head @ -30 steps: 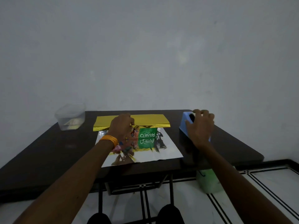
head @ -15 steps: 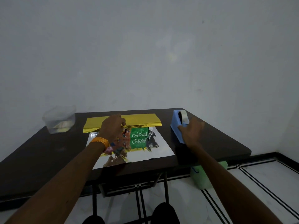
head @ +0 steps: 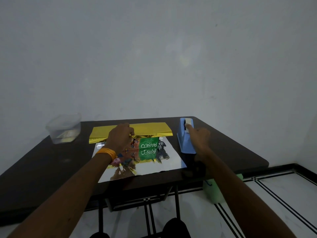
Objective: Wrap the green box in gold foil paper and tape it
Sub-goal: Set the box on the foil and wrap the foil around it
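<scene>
On the counter, the green box sits on gold foil paper; left grip pinches a flap over it; right grip, holding nothing, touches a straight finger to the blue tape dispenser

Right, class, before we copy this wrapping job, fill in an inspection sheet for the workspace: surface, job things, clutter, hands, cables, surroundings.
Surface: dark table, foil spread across its middle.
Job's things: green box lies on the gold foil paper, whose far edge is folded gold side up over the box, with the silver side showing nearer the person; blue tape dispenser to the right.
Clutter: clear plastic container at the far left corner.
Hands: left hand rests on the fold over the box; right hand is at the dispenser, one finger at the tape; both grips unclear.
Cables: nothing seen.
Surroundings: plain wall, tiled floor, green object on the floor.
</scene>
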Motion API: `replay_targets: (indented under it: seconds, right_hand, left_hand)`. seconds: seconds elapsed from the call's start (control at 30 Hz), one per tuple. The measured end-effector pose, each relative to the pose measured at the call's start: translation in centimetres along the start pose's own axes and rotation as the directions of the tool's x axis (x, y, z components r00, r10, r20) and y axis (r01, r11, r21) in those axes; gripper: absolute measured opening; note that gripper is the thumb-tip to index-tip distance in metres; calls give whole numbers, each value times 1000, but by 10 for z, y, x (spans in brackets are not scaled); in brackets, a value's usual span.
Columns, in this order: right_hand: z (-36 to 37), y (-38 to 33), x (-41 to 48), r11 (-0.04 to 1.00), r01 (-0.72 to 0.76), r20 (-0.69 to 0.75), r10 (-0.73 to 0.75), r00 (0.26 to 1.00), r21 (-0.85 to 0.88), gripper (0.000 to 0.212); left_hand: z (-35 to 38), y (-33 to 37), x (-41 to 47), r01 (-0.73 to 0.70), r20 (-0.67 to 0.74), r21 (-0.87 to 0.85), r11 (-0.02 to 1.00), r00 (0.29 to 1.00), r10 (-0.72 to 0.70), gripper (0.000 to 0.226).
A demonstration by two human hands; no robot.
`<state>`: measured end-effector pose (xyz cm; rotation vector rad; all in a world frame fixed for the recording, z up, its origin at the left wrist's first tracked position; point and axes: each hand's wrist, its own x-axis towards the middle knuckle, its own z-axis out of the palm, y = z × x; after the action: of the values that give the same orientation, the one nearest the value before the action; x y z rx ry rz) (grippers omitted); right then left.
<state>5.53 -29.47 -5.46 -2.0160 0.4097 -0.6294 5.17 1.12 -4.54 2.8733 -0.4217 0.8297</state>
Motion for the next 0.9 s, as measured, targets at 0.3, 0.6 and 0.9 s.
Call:
replay_targets:
  seconds: [0.3, 0.6, 0.9]
  right_hand:
    - [-19, -8, 20, 816, -385, 331, 254, 909, 431, 46]
    - [-19, -26, 21, 806, -467, 321, 362, 875, 363, 25]
    - [-13, -21, 3, 789, -362, 243, 274, 930, 496, 22]
  left_hand:
    - [1, -1, 0, 0, -6, -12, 1000, 1000, 0, 20]
    - [4, -2, -1, 4, -5, -21, 1000, 1000, -4, 19]
    - [6, -4, -2, 4, -24, -27, 1000, 1000, -5, 19]
